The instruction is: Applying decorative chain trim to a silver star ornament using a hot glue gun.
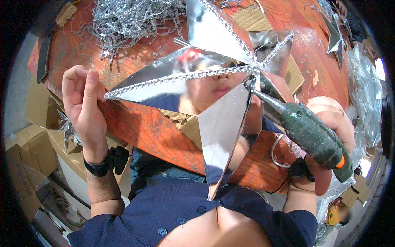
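Note:
A large mirror-silver star [224,144] is held up over the table, with sparkly silver trim running along some of its ridges to the centre. One of its points is pinched at the tip by my left hand [84,99], thumb and fingers closed on it. In my right hand [335,119] is a dark green glue gun [314,129] with an orange spot near its back. The gun's metal nozzle meets the star close to its centre, by the top of a ridge without trim. Whether any glue is coming out cannot be made out.
Tangled silver trim [133,24] lies in a heap on the red-brown wooden table [152,133]. Cardboard pieces [251,18] lie beneath the star. Cardboard boxes [37,152] stand at the left, clear plastic wrapping [364,90] at the right. Another person's hand [366,47] shows at far right, near another silver star [335,39].

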Available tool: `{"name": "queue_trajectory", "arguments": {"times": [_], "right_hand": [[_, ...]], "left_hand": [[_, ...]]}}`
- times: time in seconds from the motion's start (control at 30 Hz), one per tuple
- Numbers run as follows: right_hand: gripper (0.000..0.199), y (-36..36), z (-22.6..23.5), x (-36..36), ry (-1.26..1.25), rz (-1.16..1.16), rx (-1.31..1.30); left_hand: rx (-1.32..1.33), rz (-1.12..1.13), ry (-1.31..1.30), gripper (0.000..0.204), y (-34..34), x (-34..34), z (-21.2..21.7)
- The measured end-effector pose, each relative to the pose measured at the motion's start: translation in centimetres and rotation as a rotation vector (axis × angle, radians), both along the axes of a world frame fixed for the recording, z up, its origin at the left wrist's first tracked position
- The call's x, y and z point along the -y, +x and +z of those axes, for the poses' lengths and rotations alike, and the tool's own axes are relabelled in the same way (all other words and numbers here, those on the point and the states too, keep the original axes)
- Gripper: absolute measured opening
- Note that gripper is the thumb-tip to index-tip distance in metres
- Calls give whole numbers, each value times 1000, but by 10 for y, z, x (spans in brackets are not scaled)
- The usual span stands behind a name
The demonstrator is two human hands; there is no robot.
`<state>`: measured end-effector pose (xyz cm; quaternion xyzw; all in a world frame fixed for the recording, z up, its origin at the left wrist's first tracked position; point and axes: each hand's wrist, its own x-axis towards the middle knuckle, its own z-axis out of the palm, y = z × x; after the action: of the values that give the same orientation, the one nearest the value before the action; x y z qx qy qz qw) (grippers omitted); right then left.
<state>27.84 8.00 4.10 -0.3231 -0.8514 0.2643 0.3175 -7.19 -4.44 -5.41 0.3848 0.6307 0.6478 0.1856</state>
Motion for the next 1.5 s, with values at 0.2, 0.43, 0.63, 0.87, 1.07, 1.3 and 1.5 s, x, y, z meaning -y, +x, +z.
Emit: {"name": "queue_trajectory", "arguments": {"times": [0.2,0.43,0.63,0.87,1.07,1.3,1.5], "right_hand": [[20,-7,7,-2,227,112,59],[22,-1,24,3,258,227,162],[21,-7,21,11,255,214,178],[23,-10,18,17,272,159,159],[24,-3,31,6,274,364,291],[28,-1,33,8,287,479,310],[31,-2,42,21,301,466,197]], "left_hand": [[-11,-1,4,6,-2,5,-1],[-4,-19,12,7,-1,0,0],[-8,-10,25,7,-1,-1,-1],[13,-37,58,6,-3,0,-2],[23,-41,54,5,-4,2,-1],[34,-27,45,5,-2,-1,-1],[37,-85,82,5,-6,1,-1]]}}
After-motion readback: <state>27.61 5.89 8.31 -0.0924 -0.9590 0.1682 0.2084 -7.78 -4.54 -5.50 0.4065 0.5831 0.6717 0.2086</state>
